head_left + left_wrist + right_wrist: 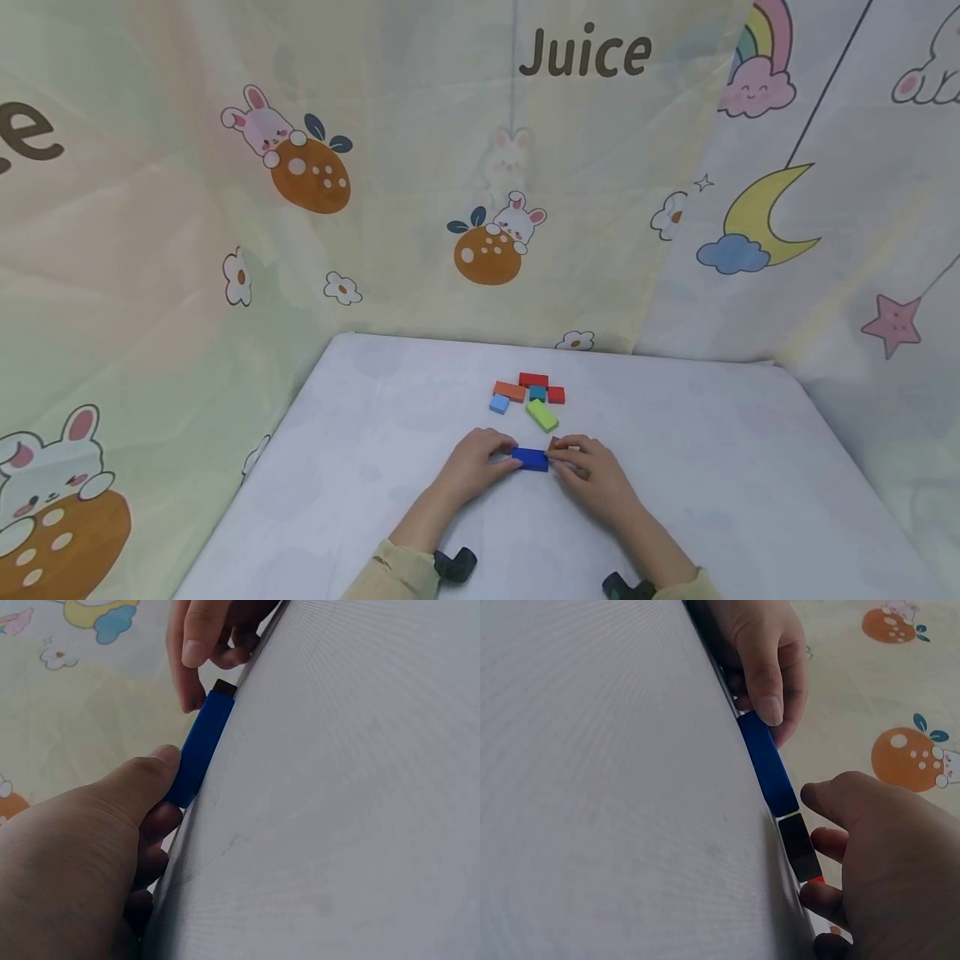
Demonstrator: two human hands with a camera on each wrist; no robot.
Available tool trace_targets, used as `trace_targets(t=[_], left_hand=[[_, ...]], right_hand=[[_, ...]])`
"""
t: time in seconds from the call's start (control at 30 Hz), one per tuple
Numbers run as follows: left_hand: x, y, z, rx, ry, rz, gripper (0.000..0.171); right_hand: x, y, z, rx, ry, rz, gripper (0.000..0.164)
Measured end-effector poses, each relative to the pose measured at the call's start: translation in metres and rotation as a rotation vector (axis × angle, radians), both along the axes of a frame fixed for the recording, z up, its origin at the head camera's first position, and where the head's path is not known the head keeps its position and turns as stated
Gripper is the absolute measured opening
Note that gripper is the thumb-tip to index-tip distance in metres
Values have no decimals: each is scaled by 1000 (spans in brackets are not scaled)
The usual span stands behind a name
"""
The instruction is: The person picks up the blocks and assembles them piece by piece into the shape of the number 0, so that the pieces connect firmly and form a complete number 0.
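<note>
- The dark blue block [530,459] lies on the white tabletop [337,467], its long side running left to right in front of the person.
- The left hand [477,462] pinches the left end of the dark blue block, thumb on the side nearer the person and fingers round the far side.
- The right hand [594,477] is at the other end of the dark blue block, fingers bent beside a brown block [553,442]; whether they grip it I cannot tell.
- The two hands are apart, with the dark blue block between them.
- The brown block sits just beside the right end of the dark blue block; in the right wrist view a thin green strip shows between the two.
- Beyond the dark blue block, nearest to it, a light green block [542,415] lies at a slant.
- Farther beyond and to its left are a light blue block [499,404] and an orange block [509,392], close together.
- Also beyond it are a teal block [537,392], a long red block [533,380] behind that, and a short red block [556,395] to the right.
- Well behind the dark blue block hangs a printed cloth [405,250] with rabbits and oranges.
</note>
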State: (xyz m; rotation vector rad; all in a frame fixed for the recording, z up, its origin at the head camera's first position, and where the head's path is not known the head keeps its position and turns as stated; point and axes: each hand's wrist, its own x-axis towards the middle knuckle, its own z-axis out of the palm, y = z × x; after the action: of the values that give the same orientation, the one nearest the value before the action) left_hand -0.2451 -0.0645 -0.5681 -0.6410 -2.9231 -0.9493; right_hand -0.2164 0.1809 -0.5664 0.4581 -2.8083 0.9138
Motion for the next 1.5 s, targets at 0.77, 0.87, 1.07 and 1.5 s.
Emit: trace_targets(t=[0.77, 0.87, 1.07, 1.5], left_hand=[[-33, -14, 11, 202, -136, 170, 34], [-47, -20, 14, 253, -112, 249, 30], [-67, -22, 16, 274, -124, 321, 28], [-80, -5, 14, 152, -107, 326, 26]], right_hand=[[-3, -1, 2, 9, 12, 16, 18], [-3, -1, 1, 14, 8, 15, 18], [-3, -2, 1, 20, 10, 11, 17], [-3, -2, 2, 7, 8, 22, 17]])
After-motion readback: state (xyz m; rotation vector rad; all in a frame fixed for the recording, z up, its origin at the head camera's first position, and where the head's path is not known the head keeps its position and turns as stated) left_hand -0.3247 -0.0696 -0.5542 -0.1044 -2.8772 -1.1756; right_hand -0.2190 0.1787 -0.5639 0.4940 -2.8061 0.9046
